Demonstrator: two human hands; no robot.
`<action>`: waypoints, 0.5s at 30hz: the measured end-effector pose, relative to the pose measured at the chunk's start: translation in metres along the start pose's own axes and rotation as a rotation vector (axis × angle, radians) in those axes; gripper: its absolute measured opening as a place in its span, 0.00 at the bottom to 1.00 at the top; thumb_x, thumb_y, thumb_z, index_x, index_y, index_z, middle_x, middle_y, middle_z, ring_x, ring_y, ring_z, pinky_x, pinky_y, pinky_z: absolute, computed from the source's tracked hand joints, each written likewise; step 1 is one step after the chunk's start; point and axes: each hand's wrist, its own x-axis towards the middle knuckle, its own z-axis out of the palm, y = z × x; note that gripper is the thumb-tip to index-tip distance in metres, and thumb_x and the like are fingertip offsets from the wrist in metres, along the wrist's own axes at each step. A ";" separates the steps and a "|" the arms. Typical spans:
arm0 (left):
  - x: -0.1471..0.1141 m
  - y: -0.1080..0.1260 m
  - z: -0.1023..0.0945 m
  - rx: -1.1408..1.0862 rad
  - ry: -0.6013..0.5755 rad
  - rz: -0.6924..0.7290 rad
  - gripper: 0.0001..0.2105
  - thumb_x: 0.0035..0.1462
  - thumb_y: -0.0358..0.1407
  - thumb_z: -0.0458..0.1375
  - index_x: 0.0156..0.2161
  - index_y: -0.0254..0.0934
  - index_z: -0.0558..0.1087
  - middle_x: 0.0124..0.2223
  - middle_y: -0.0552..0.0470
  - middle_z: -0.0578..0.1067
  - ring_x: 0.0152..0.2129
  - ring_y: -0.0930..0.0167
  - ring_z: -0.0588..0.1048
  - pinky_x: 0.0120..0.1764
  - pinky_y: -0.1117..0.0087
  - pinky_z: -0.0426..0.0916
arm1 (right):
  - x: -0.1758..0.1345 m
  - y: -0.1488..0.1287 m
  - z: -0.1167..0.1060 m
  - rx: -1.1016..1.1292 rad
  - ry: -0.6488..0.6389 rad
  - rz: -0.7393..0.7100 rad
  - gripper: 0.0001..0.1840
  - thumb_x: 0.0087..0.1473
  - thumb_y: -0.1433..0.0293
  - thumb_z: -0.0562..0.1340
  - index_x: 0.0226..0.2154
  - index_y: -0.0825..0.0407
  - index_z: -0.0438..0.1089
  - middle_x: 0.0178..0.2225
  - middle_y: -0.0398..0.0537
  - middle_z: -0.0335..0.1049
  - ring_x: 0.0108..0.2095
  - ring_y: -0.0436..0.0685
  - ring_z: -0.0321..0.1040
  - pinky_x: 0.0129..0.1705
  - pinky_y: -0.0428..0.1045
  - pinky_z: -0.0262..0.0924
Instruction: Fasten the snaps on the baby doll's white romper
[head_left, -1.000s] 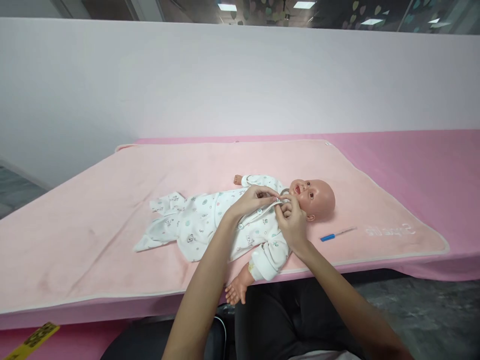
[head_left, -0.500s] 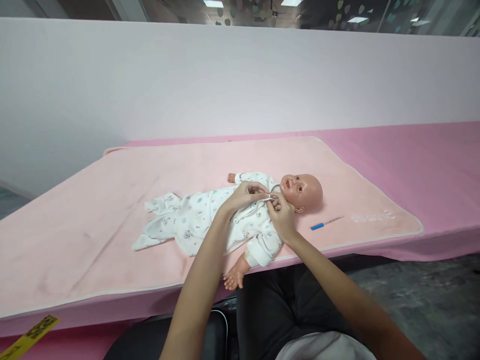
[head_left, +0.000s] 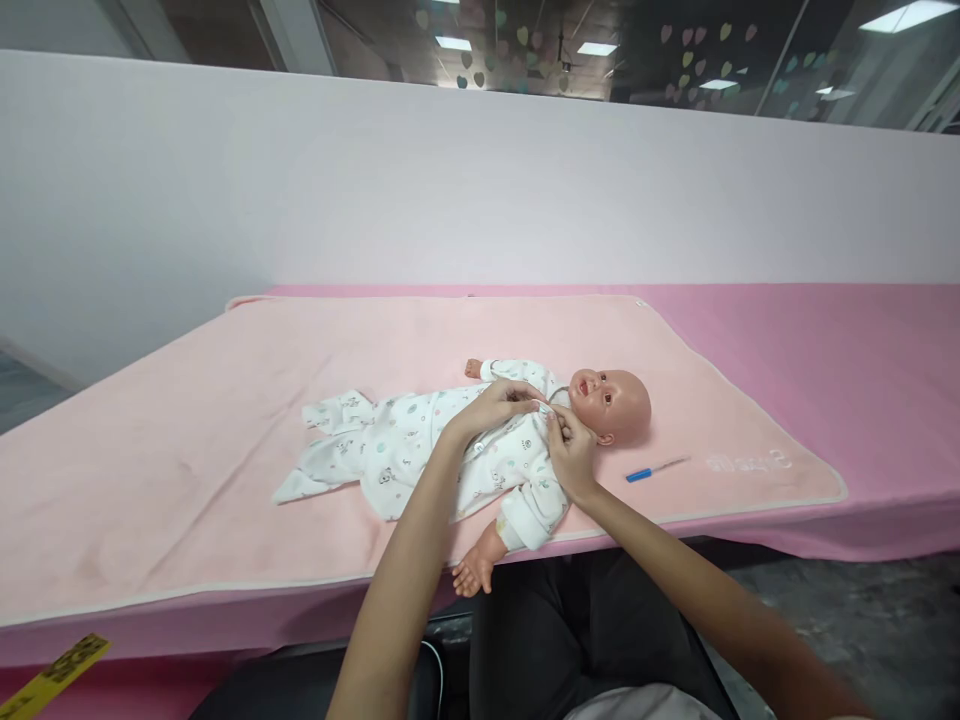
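Note:
A bald baby doll (head_left: pixel 611 405) lies on its back, its head to the right. It wears a white patterned romper (head_left: pixel 405 430) with long sleeves. Near the doll's neck my left hand (head_left: pixel 499 408) pinches the front edge of the romper. My right hand (head_left: pixel 573 452) grips the same cloth just below the chin, fingers bent. Both hands meet at the collar, and whatever fastening lies between the fingertips is too small to make out. One doll arm (head_left: pixel 480 560) hangs past the table's near edge.
A thin tool with a blue handle (head_left: pixel 639 475) lies right of the doll's head on a peach blanket (head_left: pixel 187 430). Pink cloth (head_left: pixel 885 400) covers the table. Behind it stands a white wall (head_left: pixel 480 190). A yellow tag (head_left: pixel 64 670) shows at lower left.
The camera has tilted, so the scene sits slightly lower. Both hands stay at the collar, and the cloth between them lies a little flatter.

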 end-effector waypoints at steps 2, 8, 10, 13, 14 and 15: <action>0.000 -0.001 0.000 0.026 0.029 0.004 0.11 0.50 0.38 0.57 0.35 0.33 0.75 0.34 0.49 0.76 0.32 0.71 0.71 0.37 0.71 0.64 | 0.000 0.000 -0.001 0.006 0.001 -0.005 0.17 0.56 0.63 0.50 0.36 0.55 0.70 0.22 0.44 0.67 0.22 0.49 0.60 0.26 0.45 0.56; -0.001 0.003 0.004 0.142 0.038 0.027 0.13 0.54 0.41 0.53 0.33 0.33 0.73 0.30 0.52 0.72 0.28 0.74 0.67 0.32 0.74 0.61 | 0.000 0.000 0.000 0.005 0.001 -0.027 0.17 0.56 0.63 0.50 0.35 0.55 0.70 0.24 0.45 0.68 0.23 0.50 0.62 0.28 0.45 0.57; -0.004 0.004 0.005 0.182 0.039 0.041 0.13 0.53 0.43 0.54 0.33 0.33 0.72 0.27 0.54 0.69 0.24 0.76 0.63 0.28 0.74 0.58 | 0.000 0.000 0.001 0.013 0.003 -0.036 0.16 0.56 0.64 0.50 0.34 0.54 0.69 0.24 0.45 0.68 0.23 0.50 0.62 0.28 0.45 0.57; -0.008 0.003 0.009 0.225 0.107 0.075 0.14 0.50 0.45 0.57 0.32 0.33 0.72 0.25 0.56 0.65 0.22 0.77 0.59 0.27 0.74 0.55 | 0.000 0.001 0.003 0.061 0.021 -0.019 0.13 0.56 0.64 0.50 0.36 0.54 0.66 0.22 0.42 0.65 0.22 0.49 0.60 0.27 0.44 0.56; -0.009 0.002 0.010 0.228 0.138 0.083 0.14 0.49 0.45 0.57 0.31 0.33 0.72 0.27 0.55 0.66 0.23 0.77 0.59 0.28 0.74 0.55 | 0.000 0.002 0.003 0.084 0.034 -0.006 0.12 0.56 0.64 0.51 0.36 0.53 0.64 0.20 0.40 0.63 0.21 0.49 0.59 0.26 0.44 0.56; -0.010 0.001 0.012 0.224 0.161 0.084 0.14 0.49 0.45 0.58 0.31 0.33 0.72 0.28 0.54 0.66 0.24 0.76 0.60 0.29 0.74 0.56 | 0.000 0.002 0.004 0.107 0.048 0.006 0.11 0.56 0.64 0.51 0.35 0.53 0.63 0.19 0.38 0.61 0.20 0.48 0.59 0.25 0.44 0.55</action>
